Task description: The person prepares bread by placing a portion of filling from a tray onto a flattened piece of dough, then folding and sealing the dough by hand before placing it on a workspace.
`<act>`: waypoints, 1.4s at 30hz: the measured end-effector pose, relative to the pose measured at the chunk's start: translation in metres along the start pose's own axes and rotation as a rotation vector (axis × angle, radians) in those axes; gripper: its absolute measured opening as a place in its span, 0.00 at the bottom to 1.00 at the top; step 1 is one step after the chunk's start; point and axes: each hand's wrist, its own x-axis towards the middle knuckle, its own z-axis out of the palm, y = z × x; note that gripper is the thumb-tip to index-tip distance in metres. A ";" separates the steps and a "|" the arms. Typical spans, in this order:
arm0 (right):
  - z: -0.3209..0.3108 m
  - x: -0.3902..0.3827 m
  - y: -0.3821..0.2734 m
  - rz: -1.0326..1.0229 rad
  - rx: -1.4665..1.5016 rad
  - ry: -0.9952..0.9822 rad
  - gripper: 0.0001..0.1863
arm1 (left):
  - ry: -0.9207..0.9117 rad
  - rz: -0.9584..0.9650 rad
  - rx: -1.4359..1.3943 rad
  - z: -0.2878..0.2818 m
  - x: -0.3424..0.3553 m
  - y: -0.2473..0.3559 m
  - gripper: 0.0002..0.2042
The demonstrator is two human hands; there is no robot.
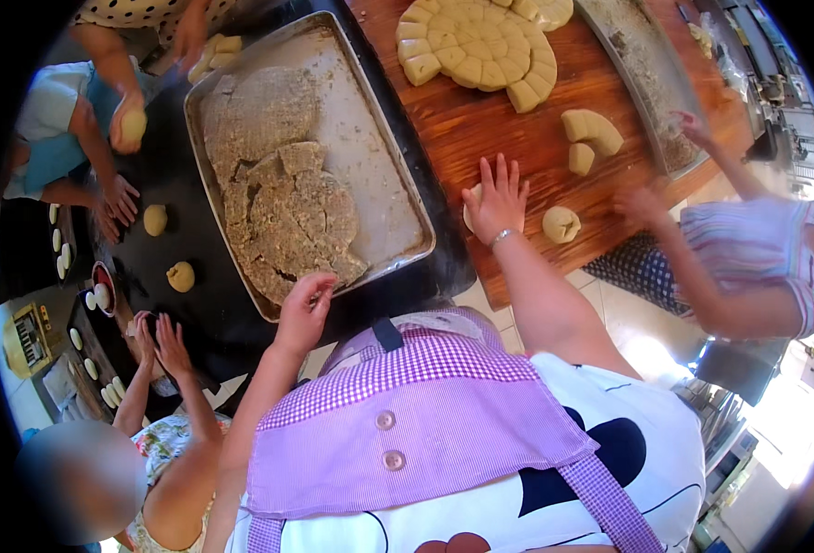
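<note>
My right hand [499, 205] lies palm down with fingers spread on a small piece of pale dough [468, 210], mostly hidden under it, on the wooden table [453, 138]. Just right of it sits a rounded dough ball with a folded top [562, 224]. At the near edge of a large metal tray [361, 120], my left hand [304, 315] has its fingers curled together beside a crumbly brown, seeded filling [287, 207]. Whether a bit of filling is between those fingertips I cannot make out. The filling covers the tray's left part in broken slabs.
Scored dough [476, 41] lies at the table's far side, with cut strips [596, 129] nearer. A long metal tray [642, 74] runs along the right. Co-workers' hands [117, 198] work at the dark table [209, 318] on the left, around two filled balls [181, 276]. Another person stands right.
</note>
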 end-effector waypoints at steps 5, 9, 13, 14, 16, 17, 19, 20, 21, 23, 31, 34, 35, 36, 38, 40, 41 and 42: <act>0.002 0.009 0.010 0.105 0.058 0.023 0.37 | -0.021 -0.003 0.007 -0.004 -0.014 0.005 0.10; -0.001 0.005 0.007 0.149 0.071 -0.038 0.38 | 0.009 -0.033 -0.030 -0.001 -0.024 -0.011 0.10; 0.018 0.001 0.035 0.198 0.444 0.296 0.34 | -0.049 0.061 0.075 -0.009 -0.035 0.004 0.11; 0.027 -0.003 0.042 0.216 0.571 0.432 0.32 | 0.002 0.016 0.017 -0.010 -0.038 0.000 0.11; 0.034 -0.019 0.040 0.421 0.601 0.309 0.29 | 0.104 -0.067 -0.106 -0.006 -0.045 -0.019 0.11; 0.036 -0.022 0.039 0.522 0.612 0.248 0.28 | 0.118 -0.134 -0.179 -0.004 -0.045 -0.028 0.11; 0.042 -0.017 0.047 0.655 0.921 0.185 0.27 | 0.094 -0.069 -0.136 -0.005 -0.035 -0.019 0.10; 0.045 -0.013 0.056 0.723 1.076 0.148 0.26 | 0.081 -0.035 -0.113 -0.004 -0.027 -0.013 0.10; 0.038 -0.008 0.058 0.769 1.411 -0.015 0.24 | 0.079 -0.037 -0.207 0.000 -0.024 -0.015 0.10; 0.010 -0.008 0.034 0.596 1.421 -0.135 0.21 | 0.077 -0.032 -0.399 0.011 -0.014 -0.022 0.12; -0.097 -0.066 -0.112 0.065 1.742 -0.930 0.22 | -0.161 -0.491 -1.734 0.027 0.011 0.007 0.29; -0.078 -0.059 -0.126 -0.065 1.521 -0.992 0.19 | -0.132 -0.407 -1.918 0.013 0.005 0.013 0.37; -0.068 -0.050 -0.130 -0.087 1.457 -0.978 0.18 | -0.092 -0.366 -1.929 0.005 0.002 0.014 0.37; -0.057 -0.040 -0.134 0.016 1.378 -0.859 0.16 | -0.050 -0.325 -1.937 -0.003 -0.002 0.012 0.36; -0.021 -0.021 -0.136 -0.157 1.215 -0.574 0.19 | -0.029 -0.320 -1.931 -0.014 -0.013 0.002 0.36; 0.024 0.001 -0.147 -0.166 1.169 -0.418 0.20 | 0.010 -0.343 -1.918 -0.022 -0.025 -0.006 0.35; 0.043 0.011 -0.153 -0.167 1.145 -0.342 0.20 | 0.003 -0.344 -1.934 -0.023 -0.030 -0.008 0.34; 0.057 0.022 -0.159 -0.130 1.090 -0.361 0.20 | 0.020 -0.351 -1.939 -0.022 -0.034 -0.009 0.33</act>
